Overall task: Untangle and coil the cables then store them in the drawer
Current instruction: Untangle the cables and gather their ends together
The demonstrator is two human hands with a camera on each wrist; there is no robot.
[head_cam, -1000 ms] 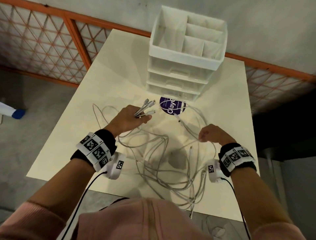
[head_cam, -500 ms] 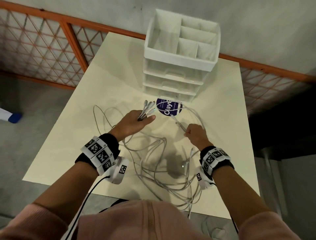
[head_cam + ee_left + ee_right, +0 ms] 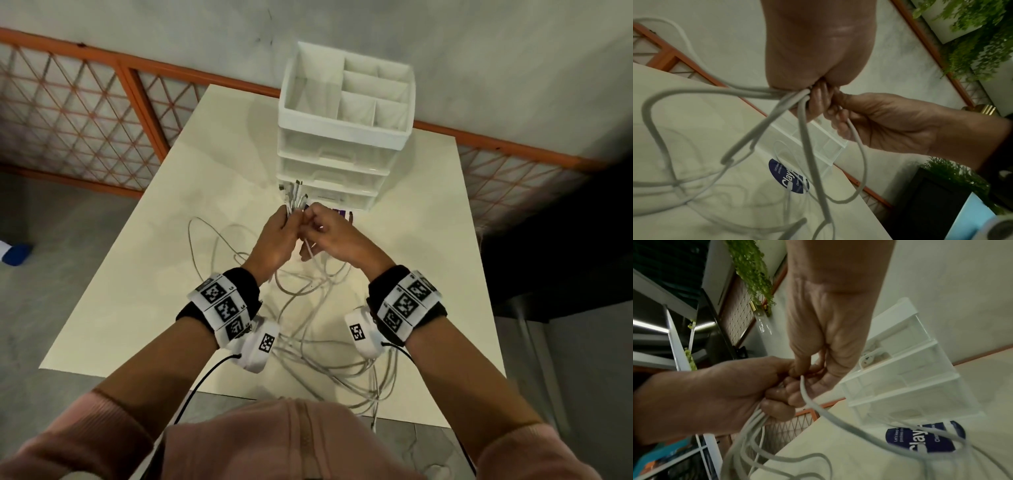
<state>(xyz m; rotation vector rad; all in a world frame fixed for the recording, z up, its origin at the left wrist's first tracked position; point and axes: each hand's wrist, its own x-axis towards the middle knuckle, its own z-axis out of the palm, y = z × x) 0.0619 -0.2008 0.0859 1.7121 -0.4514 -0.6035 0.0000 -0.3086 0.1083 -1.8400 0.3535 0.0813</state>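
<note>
Left hand (image 3: 274, 236) fingers curled round a bunch of cable ends, plugs (image 3: 294, 197) sticking up. Right hand (image 3: 334, 236) pinches one more cable against that bunch. Below the hands, the white cables (image 3: 329, 346) hang in loose, crossing loops onto the table (image 3: 137, 274), trailing past its near edge. Drawer unit (image 3: 337, 171) stands at the far edge, drawers closed. Judgement: cables light, limp, smooth; hold near plugs, slack will snag.

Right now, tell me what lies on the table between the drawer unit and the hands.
Head view: a round purple sticker lies before the drawer unit, partly hidden by the right hand.
</note>
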